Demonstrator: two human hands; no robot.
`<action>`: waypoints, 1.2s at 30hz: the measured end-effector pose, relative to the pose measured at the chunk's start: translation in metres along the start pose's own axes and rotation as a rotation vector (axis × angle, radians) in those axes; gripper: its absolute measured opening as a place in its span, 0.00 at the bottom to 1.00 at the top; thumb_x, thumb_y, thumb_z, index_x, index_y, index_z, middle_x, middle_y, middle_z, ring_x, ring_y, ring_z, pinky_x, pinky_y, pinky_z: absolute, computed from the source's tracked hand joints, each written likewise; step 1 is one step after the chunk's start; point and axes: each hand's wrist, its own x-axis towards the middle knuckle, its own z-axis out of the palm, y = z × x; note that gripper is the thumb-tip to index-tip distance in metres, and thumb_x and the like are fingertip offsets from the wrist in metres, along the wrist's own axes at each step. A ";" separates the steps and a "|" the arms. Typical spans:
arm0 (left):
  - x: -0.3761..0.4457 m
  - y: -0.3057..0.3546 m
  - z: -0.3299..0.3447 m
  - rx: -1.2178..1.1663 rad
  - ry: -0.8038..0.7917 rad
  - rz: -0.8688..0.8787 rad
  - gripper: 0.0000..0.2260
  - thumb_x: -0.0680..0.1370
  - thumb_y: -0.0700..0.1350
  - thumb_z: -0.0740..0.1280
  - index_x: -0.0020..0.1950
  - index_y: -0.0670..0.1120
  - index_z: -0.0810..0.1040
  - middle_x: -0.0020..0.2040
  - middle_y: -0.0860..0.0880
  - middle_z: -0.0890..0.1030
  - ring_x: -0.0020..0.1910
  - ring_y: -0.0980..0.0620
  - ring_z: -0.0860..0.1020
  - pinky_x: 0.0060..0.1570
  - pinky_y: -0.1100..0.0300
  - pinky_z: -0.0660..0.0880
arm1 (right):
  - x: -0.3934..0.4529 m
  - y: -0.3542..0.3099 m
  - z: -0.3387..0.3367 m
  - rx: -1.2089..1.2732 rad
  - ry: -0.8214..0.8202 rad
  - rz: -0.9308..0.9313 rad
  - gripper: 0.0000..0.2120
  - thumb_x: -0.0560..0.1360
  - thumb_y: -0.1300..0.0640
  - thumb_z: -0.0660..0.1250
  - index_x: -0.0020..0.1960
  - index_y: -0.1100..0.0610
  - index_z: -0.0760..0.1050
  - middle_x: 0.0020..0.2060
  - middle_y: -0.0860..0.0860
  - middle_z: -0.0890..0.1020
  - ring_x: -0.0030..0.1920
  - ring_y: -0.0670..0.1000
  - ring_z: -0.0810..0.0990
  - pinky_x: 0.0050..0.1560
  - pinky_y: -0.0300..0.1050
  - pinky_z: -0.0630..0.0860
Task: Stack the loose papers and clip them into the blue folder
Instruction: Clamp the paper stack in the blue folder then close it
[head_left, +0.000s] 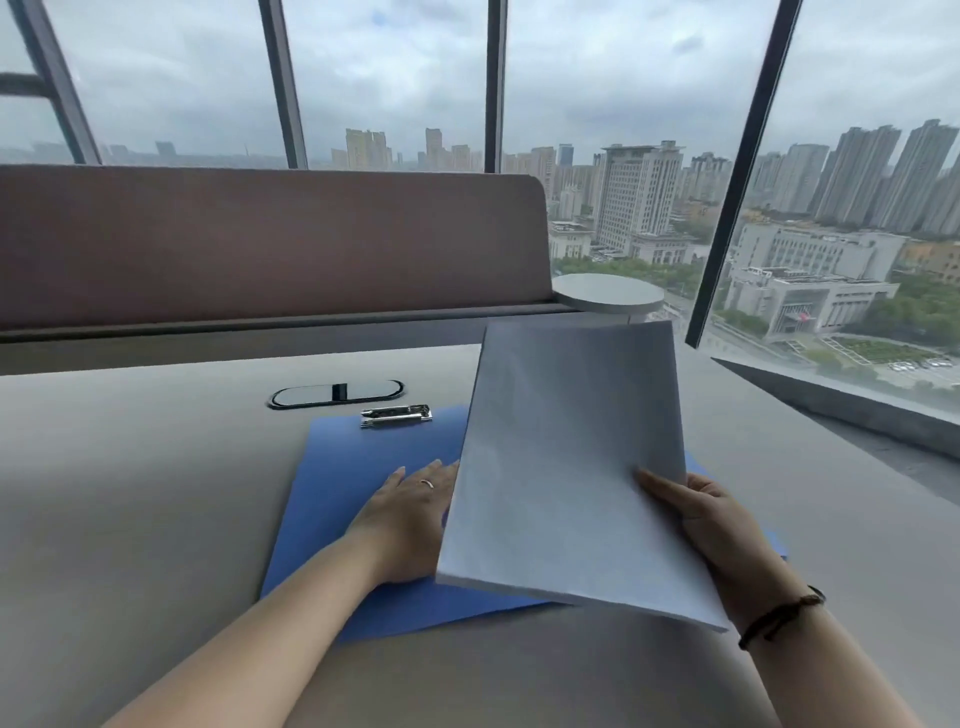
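Right hand: my right hand (711, 525) grips the near right edge of the paper stack (566, 462), thumb lying on the top sheet, the other fingers hidden underneath; a dark cord bracelet (779, 616) sits on the wrist.
Left hand: my left hand (410, 519) lies flat, fingers straight, palm down on the blue folder (353, 478); a thin ring (427, 483) shows on one finger, and the fingertips nearest the stack slip out of sight behind its left edge.
Paper stack: I see plain pale sheets, squared up into one block, held tilted above the folder with the far end raised; no print that I can make out on the top sheet.
Blue folder: it lies open and flat on the surface (130, 467), near the front edge; the stack hides most of its right half, only a sliver of blue showing past my right hand.
Clip: a metal clip (396, 415) sits at the folder's far edge, left of the stack; I cannot tell whether its lever is up or down.
Surface: a dark oval cable hatch (336, 393) lies just beyond the clip.
Beyond: a brown padded panel (260, 244) stands behind the surface, with windows above it.
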 end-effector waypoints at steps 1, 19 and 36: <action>-0.019 -0.010 -0.006 -0.041 -0.002 -0.019 0.39 0.71 0.72 0.52 0.81 0.60 0.52 0.81 0.61 0.54 0.81 0.58 0.49 0.79 0.50 0.45 | -0.005 0.004 0.012 -0.010 -0.017 0.019 0.09 0.78 0.60 0.68 0.46 0.65 0.82 0.36 0.60 0.87 0.30 0.56 0.85 0.29 0.46 0.83; -0.227 -0.165 -0.021 -0.150 0.362 -0.367 0.15 0.77 0.65 0.60 0.58 0.62 0.78 0.58 0.65 0.78 0.63 0.61 0.73 0.61 0.61 0.71 | -0.039 0.048 0.198 -0.219 -0.251 0.132 0.08 0.76 0.60 0.71 0.46 0.66 0.83 0.35 0.60 0.87 0.27 0.56 0.84 0.27 0.44 0.81; -0.182 -0.101 -0.047 -1.512 0.578 -0.450 0.10 0.82 0.44 0.64 0.59 0.46 0.83 0.55 0.47 0.87 0.53 0.47 0.85 0.55 0.50 0.80 | -0.047 0.067 0.199 -0.120 -0.379 0.116 0.11 0.77 0.60 0.68 0.52 0.69 0.83 0.49 0.68 0.85 0.40 0.62 0.86 0.41 0.54 0.84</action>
